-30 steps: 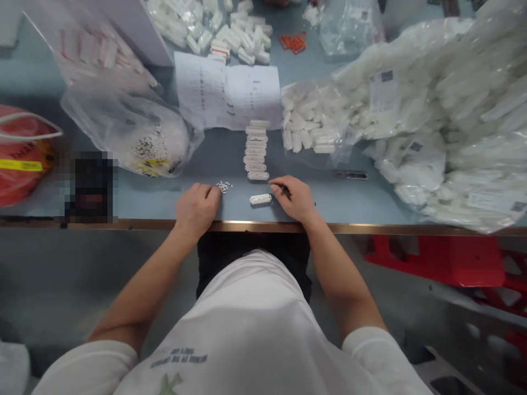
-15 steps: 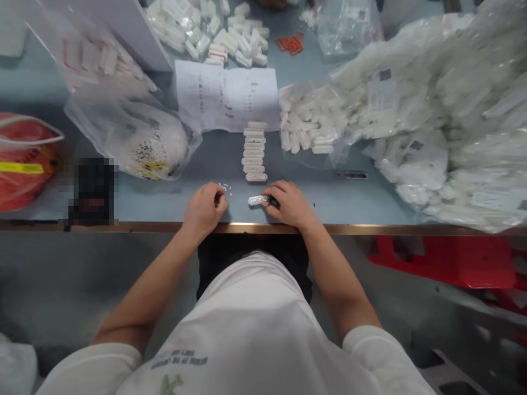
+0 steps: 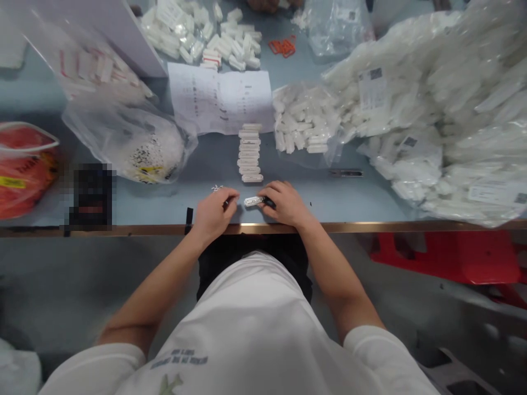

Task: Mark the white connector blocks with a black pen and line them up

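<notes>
My right hand (image 3: 285,204) rests near the table's front edge with its fingers curled on a small white connector block (image 3: 253,201) and a dark thin tool. Just left of that block, my left hand (image 3: 214,211) is closed in a pinch; what it pinches is too small to make out. A few tiny white pins (image 3: 216,188) lie just beyond my left hand. Behind the block, a neat column of several white connector blocks (image 3: 249,153) runs away from me.
A printed paper sheet (image 3: 220,100) lies behind the column. Clear bags of white parts (image 3: 411,104) fill the right side, another bag (image 3: 135,140) sits left. A red bag (image 3: 22,164) is far left, loose white parts (image 3: 206,33) at the back, and a dark tool (image 3: 346,173) lies right.
My right hand drew back from the column and closed on the single block. My left hand left the pins and moved right, next to the block.
</notes>
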`<act>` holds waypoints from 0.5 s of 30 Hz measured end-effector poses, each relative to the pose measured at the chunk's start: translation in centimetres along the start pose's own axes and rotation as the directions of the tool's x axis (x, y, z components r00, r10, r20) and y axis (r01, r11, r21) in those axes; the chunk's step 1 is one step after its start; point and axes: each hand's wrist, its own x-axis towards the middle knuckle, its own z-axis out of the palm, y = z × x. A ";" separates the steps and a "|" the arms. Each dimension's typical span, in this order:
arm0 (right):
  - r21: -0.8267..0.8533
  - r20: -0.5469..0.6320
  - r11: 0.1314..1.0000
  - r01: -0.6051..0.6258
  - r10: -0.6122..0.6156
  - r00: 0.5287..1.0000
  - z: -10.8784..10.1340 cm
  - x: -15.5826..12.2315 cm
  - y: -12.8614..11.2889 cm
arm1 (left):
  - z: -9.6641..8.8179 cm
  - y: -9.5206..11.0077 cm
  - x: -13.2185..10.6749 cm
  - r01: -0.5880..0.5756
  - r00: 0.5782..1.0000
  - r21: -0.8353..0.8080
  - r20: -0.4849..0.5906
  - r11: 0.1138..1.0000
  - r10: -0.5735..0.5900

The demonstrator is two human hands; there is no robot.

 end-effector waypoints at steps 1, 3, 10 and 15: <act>0.001 0.002 1.000 -0.003 0.003 1.000 0.0 0.0 0.0 | 0.2 0.3 0.0 -0.007 1.000 0.000 0.014 1.000 0.007; 0.004 0.010 1.000 -0.004 0.004 1.000 0.0 0.0 0.0 | 0.8 0.9 0.1 -0.042 0.998 0.009 0.042 0.999 0.042; -0.011 0.028 1.000 -0.004 0.005 1.000 -0.2 0.2 0.0 | 2.6 1.2 0.9 -0.262 0.964 0.071 -0.027 0.963 0.264; -0.022 0.019 1.000 -0.001 0.002 1.000 0.0 0.2 0.0 | 3.5 1.1 1.3 -0.312 0.944 0.099 -0.080 0.945 0.320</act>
